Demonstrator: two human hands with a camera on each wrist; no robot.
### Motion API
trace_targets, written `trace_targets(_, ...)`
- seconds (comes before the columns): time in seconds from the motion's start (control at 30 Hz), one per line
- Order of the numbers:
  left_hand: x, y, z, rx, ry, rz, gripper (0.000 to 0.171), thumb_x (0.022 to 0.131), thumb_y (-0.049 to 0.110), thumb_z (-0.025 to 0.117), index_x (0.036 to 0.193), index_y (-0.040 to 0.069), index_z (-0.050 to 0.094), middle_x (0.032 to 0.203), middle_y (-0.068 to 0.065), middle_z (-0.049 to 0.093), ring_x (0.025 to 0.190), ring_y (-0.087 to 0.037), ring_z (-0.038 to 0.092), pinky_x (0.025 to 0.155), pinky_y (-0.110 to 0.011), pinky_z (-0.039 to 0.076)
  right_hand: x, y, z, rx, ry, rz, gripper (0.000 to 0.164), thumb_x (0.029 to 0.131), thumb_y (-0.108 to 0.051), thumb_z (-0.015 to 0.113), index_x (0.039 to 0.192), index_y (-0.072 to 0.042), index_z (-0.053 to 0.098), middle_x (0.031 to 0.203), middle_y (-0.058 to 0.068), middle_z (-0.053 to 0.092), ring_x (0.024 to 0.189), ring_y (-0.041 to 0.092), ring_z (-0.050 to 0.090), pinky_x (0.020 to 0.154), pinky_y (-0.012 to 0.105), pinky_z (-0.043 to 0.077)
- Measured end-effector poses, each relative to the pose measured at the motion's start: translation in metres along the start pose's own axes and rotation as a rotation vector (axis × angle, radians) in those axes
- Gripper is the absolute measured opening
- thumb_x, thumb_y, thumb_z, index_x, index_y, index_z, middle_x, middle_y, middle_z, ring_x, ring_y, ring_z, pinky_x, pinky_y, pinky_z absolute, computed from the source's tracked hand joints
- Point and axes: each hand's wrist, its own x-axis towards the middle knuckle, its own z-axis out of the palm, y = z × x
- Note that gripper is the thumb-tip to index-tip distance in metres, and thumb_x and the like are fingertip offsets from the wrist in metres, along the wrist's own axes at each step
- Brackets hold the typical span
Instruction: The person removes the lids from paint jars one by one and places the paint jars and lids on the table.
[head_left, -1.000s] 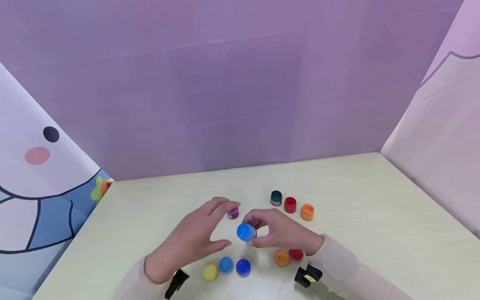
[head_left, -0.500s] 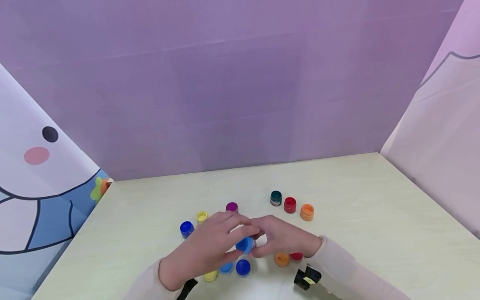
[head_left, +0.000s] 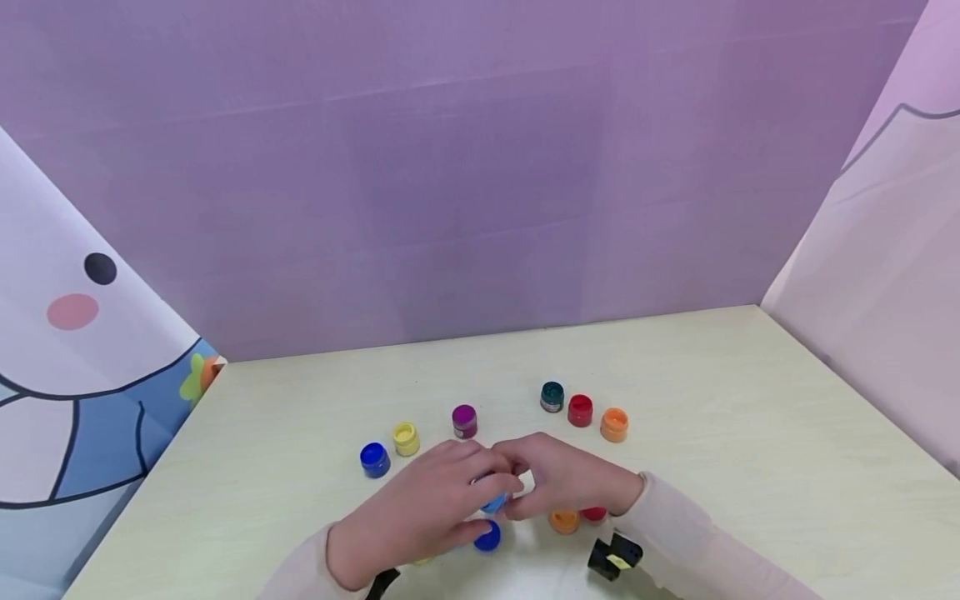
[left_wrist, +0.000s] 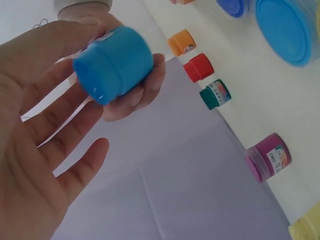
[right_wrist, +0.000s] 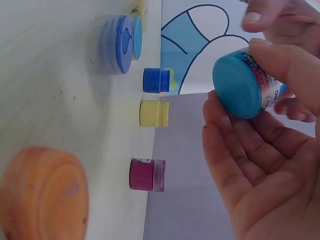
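Observation:
A light blue paint jar [left_wrist: 112, 65] is held tilted above the table in my right hand [head_left: 562, 475], with thumb and fingers on its sides. Its base [right_wrist: 237, 87] and part of a printed label face the right wrist camera. My left hand [head_left: 427, 504] is spread around the other end, fingers fairly straight and thumb on the near side. The left hand's fingers [left_wrist: 55, 140] overlap the jar's mouth in the left wrist view. From above, my left fingers cover most of the jar.
Toward the back stand a purple jar [head_left: 465, 421], yellow jar [head_left: 406, 438], blue jar [head_left: 374, 460], dark green jar [head_left: 552, 397], red jar [head_left: 580, 410] and orange jar [head_left: 614, 424]. Loose lids lie nearer me, including a blue lid [head_left: 487, 536] and an orange lid [head_left: 564, 522].
My left hand has moved right and slightly toward me, from beside the jar to around its end. The right hand has shifted slightly toward me, still holding the jar.

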Motion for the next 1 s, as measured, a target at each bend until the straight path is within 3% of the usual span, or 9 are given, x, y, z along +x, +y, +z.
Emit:
trace_targets(0.33, 0.002, -0.001, 0.006, -0.008, 0.031, 0.028, 0.035, 0.08, 0.018, 0.075, 0.112, 0.019, 0.059, 0.107, 0.007, 0.06, 0.095, -0.007, 0.053, 0.088, -0.014, 0.044, 0.0, -0.001, -0.001, 0.008, -0.005, -0.033, 0.024, 0.082, -0.018, 0.073, 0.102, -0.018, 0.062, 0.092, -0.014, 0.066, 0.083, 0.002, 0.058, 0.081, 0.022, 0.049)
trace_targets(0.57, 0.003, -0.001, 0.002, 0.036, -0.03, 0.024, 0.03, 0.082, 0.02, 0.074, 0.109, 0.018, 0.061, 0.103, 0.007, 0.06, 0.093, -0.007, 0.052, 0.086, -0.013, 0.044, 0.0, -0.002, -0.001, 0.022, -0.017, -0.034, 0.024, 0.083, -0.017, 0.072, 0.105, -0.018, 0.062, 0.097, -0.013, 0.065, 0.088, 0.003, 0.06, 0.085, 0.022, 0.049)
trace_targets(0.73, 0.005, -0.003, -0.003, -0.007, -0.071, 0.008, 0.029, 0.082, 0.024, 0.075, 0.106, 0.017, 0.062, 0.097, 0.008, 0.06, 0.089, -0.006, 0.052, 0.081, -0.01, 0.043, -0.001, -0.001, -0.003, 0.029, -0.029, -0.035, 0.027, 0.084, -0.019, 0.071, 0.108, -0.017, 0.061, 0.101, -0.012, 0.065, 0.092, 0.002, 0.061, 0.087, 0.023, 0.049)
trace_targets(0.83, 0.005, -0.007, -0.005, -0.046, -0.063, -0.003, 0.028, 0.081, 0.025, 0.075, 0.105, 0.016, 0.063, 0.097, 0.006, 0.061, 0.088, -0.005, 0.053, 0.079, -0.009, 0.044, -0.002, 0.0, -0.006, 0.006, -0.007, -0.035, 0.03, 0.084, -0.019, 0.072, 0.111, -0.016, 0.061, 0.104, -0.012, 0.065, 0.094, 0.003, 0.06, 0.088, 0.027, 0.05)
trace_targets(1.0, 0.0, -0.022, -0.006, -0.063, -0.011, -0.029, 0.029, 0.078, 0.021, 0.078, 0.102, 0.014, 0.064, 0.098, 0.004, 0.061, 0.087, -0.007, 0.055, 0.079, -0.012, 0.047, -0.002, -0.001, -0.01, -0.039, 0.092, -0.024, 0.034, 0.085, -0.02, 0.071, 0.116, -0.015, 0.06, 0.107, -0.007, 0.065, 0.098, 0.015, 0.062, 0.089, 0.036, 0.051)
